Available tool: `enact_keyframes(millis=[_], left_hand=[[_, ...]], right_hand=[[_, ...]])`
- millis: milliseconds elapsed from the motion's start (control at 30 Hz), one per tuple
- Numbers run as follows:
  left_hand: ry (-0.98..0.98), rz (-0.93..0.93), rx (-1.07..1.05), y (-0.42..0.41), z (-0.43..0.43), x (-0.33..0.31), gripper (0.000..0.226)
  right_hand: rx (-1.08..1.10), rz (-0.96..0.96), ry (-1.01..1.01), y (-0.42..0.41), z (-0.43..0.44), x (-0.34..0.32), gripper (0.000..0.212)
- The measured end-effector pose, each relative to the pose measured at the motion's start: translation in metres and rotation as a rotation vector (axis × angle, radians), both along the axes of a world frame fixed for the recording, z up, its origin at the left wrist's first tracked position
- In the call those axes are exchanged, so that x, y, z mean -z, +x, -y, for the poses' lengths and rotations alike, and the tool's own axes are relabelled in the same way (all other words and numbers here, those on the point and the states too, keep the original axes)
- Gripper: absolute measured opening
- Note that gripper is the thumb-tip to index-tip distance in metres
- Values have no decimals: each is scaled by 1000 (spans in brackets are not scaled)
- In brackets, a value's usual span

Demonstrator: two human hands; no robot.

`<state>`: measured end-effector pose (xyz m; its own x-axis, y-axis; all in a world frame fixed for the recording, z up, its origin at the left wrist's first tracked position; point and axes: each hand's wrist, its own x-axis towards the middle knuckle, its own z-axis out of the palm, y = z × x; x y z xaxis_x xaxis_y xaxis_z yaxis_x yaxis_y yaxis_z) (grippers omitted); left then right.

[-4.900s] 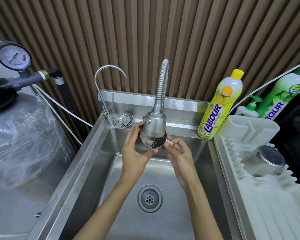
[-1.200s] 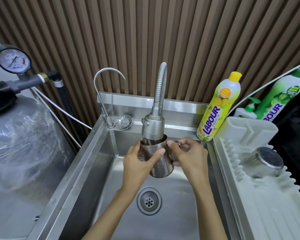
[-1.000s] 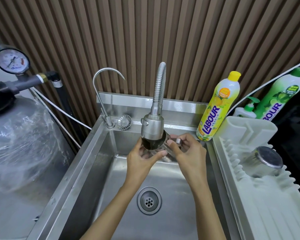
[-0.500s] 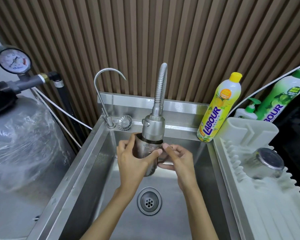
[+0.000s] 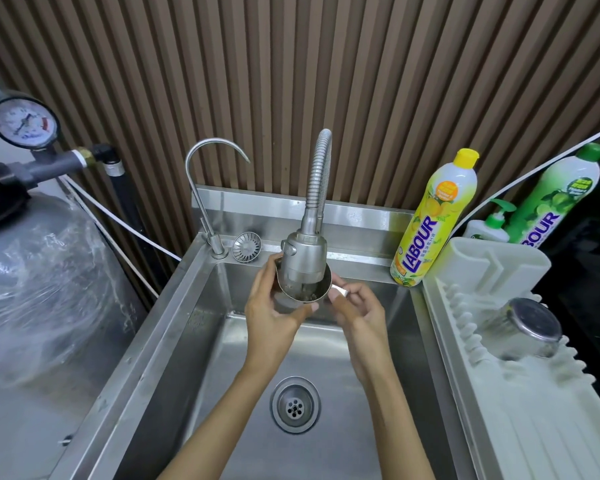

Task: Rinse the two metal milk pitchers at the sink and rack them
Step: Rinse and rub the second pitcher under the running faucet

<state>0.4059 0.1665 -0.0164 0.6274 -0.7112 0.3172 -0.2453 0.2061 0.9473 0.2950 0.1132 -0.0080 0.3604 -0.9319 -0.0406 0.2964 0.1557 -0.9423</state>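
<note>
A metal milk pitcher (image 5: 303, 292) is held up under the flexible tap's spray head (image 5: 303, 259), its mouth tilted toward me. My left hand (image 5: 272, 311) wraps its body from the left, thumb on the rim's near edge. My right hand (image 5: 357, 313) pinches the pitcher's handle on the right side. Both are above the steel sink (image 5: 194, 327). A second metal pitcher (image 5: 523, 329) lies upside down on the white drying rack (image 5: 499, 393) at the right.
A thin gooseneck tap (image 5: 205, 188) and a loose strainer (image 5: 246, 247) stand at the sink's back left. The drain (image 5: 294, 405) is below my hands. Yellow (image 5: 433, 220) and green (image 5: 555, 199) soap bottles stand behind the rack. A wrapped tank (image 5: 39, 289) fills the left.
The pitcher has gone from upright under the tap to raised and tipped with its mouth toward me. My right hand has shifted to pinching the handle.
</note>
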Motion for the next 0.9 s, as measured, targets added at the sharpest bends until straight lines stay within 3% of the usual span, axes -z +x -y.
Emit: enact_keyframes(millis=[67, 133, 233, 367, 567, 633, 767, 900], left_hand=[[43, 114, -46, 4, -3, -5, 87], [76, 196, -83, 5, -7, -9, 87], [164, 256, -194, 4, -13, -11, 87], [265, 193, -244, -3, -19, -8, 84], [240, -9, -73, -13, -15, -5, 53], [187, -111, 19, -13, -12, -1, 61], [51, -176, 65, -14, -6, 1, 68], [-17, -25, -6, -5, 1, -2, 77]], right_hand=[[-54, 158, 127, 7, -1, 10, 18], [-89, 168, 179, 9, -2, 14, 16], [-97, -18, 130, 5, -5, 8, 14], [-11, -249, 29, -4, -5, -12, 17], [154, -625, -231, -16, 0, -37, 18], [197, -676, -346, -17, -2, -41, 23], [133, -503, -326, -12, -3, -36, 22], [51, -250, -178, -2, -1, -15, 16]])
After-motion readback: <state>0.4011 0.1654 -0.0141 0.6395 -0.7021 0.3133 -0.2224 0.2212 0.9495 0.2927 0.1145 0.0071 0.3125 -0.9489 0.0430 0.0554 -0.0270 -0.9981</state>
